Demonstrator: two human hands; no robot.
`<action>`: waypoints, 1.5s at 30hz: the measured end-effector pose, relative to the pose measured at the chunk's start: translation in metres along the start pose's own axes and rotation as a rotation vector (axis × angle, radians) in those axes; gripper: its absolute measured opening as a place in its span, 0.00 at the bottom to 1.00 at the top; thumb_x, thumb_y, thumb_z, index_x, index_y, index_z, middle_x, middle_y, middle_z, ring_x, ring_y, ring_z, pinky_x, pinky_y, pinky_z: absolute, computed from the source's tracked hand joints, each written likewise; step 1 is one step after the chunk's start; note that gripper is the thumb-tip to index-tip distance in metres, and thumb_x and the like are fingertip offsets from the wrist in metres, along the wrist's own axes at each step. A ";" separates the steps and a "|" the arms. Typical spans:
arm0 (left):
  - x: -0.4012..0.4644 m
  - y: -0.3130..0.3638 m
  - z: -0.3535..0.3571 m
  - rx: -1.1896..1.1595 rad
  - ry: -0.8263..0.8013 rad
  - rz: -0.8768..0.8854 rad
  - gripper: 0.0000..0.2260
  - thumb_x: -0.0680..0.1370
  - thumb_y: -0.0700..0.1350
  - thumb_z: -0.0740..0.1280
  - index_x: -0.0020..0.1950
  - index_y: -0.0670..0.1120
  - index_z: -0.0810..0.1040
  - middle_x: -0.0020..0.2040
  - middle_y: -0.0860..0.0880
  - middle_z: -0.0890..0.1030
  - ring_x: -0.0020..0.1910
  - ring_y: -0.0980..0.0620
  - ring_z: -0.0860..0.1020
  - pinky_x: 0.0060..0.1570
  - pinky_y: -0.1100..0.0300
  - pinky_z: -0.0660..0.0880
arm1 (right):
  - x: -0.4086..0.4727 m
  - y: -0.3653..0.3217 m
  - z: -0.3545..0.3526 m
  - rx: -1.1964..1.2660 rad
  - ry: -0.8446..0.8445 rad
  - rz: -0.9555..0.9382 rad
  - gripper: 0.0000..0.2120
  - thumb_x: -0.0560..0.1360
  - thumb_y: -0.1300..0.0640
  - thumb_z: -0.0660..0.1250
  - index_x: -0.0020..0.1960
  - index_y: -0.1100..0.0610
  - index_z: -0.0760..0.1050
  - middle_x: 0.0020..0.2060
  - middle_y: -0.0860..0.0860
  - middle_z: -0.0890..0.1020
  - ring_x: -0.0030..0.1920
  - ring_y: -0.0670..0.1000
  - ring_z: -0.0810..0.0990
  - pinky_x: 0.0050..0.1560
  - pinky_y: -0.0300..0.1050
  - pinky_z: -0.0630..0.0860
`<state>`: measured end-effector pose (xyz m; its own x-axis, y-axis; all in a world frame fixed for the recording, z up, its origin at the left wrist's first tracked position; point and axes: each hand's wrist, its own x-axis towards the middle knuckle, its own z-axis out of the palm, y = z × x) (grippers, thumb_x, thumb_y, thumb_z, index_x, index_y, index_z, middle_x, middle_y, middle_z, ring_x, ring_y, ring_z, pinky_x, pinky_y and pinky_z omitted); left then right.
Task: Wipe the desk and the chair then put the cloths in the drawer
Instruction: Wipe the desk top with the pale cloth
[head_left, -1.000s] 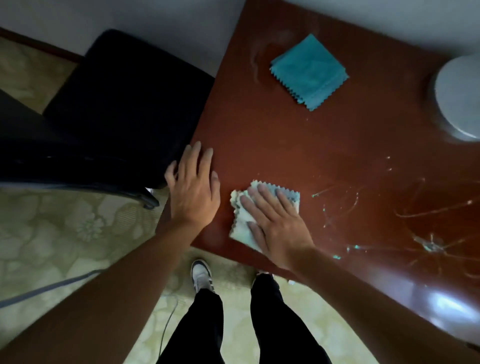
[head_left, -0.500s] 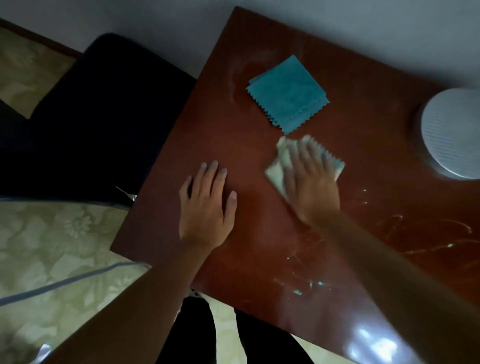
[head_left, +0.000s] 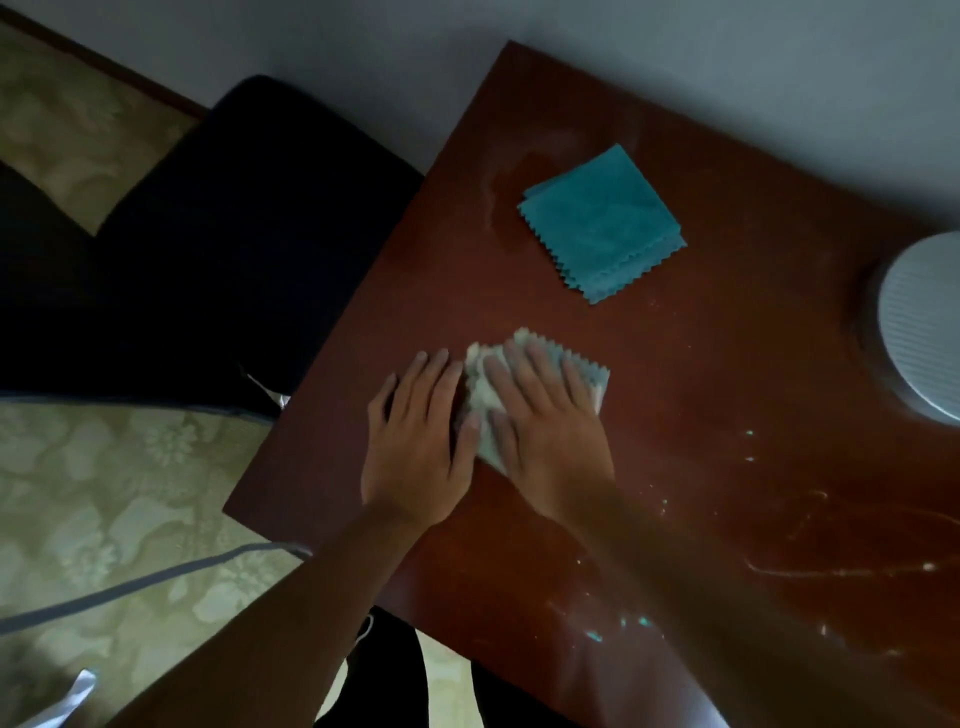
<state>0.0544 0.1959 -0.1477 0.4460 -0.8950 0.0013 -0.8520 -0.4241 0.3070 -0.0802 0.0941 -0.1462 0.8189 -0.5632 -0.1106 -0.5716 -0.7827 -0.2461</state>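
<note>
The right hand (head_left: 550, 431) lies flat near the middle of the frame, palm down, fingers straight and spread, pressing on a pale cloth (head_left: 483, 400) that is bunched on its left side and shows a zigzag edge at its upper right. The left hand (head_left: 415, 441) lies flat just to the left of it, palm down on the desk (head_left: 701, 364), fingers straight and close together; its thumb side touches the crumpled left edge of the pale cloth. Neither hand has its fingers curled round anything. Both forearms run down to the lower edge of the frame.

Up and to the right of the hands, well apart from the pale one, a teal cloth (head_left: 602, 223) lies folded into a square on the reddish-brown desk, its zigzag edges stacked along the lower right side. A faint smeared patch shows on the wood just left of it. Pale streaks and small light specks mark the desk in the lower right of the frame.

At the right edge a round white ribbed object (head_left: 919, 322) stands on the desk; what it is cannot be told. In the upper left a dark chair (head_left: 234, 249) sits against the desk's left edge. Below it is a floor (head_left: 104, 493) with a pale flower pattern, and a grey cord (head_left: 130, 587) crosses it. Dark trouser legs show at the bottom.
</note>
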 end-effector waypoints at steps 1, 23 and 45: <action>0.000 0.000 0.001 -0.024 0.012 -0.007 0.24 0.82 0.54 0.51 0.75 0.44 0.66 0.74 0.44 0.69 0.76 0.47 0.64 0.74 0.47 0.59 | 0.025 0.002 -0.002 0.001 0.021 0.013 0.26 0.85 0.48 0.43 0.79 0.55 0.58 0.78 0.55 0.61 0.80 0.55 0.52 0.77 0.60 0.54; 0.012 -0.048 -0.014 0.051 0.066 -0.337 0.26 0.81 0.57 0.52 0.74 0.43 0.67 0.75 0.40 0.66 0.76 0.42 0.63 0.73 0.44 0.57 | 0.160 -0.021 -0.005 -0.059 0.028 -0.074 0.28 0.83 0.45 0.46 0.79 0.55 0.54 0.78 0.57 0.59 0.79 0.58 0.51 0.76 0.62 0.53; 0.009 -0.047 -0.025 -0.179 0.081 -0.363 0.32 0.76 0.64 0.55 0.75 0.48 0.63 0.77 0.46 0.63 0.77 0.48 0.60 0.74 0.55 0.48 | -0.005 -0.092 0.015 0.016 -0.113 -0.203 0.28 0.83 0.46 0.53 0.80 0.55 0.56 0.79 0.57 0.57 0.80 0.57 0.48 0.76 0.61 0.56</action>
<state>0.1052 0.2111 -0.1380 0.7349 -0.6751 -0.0645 -0.5778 -0.6731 0.4617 -0.0309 0.1723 -0.1378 0.9183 -0.3606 -0.1636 -0.3941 -0.8722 -0.2897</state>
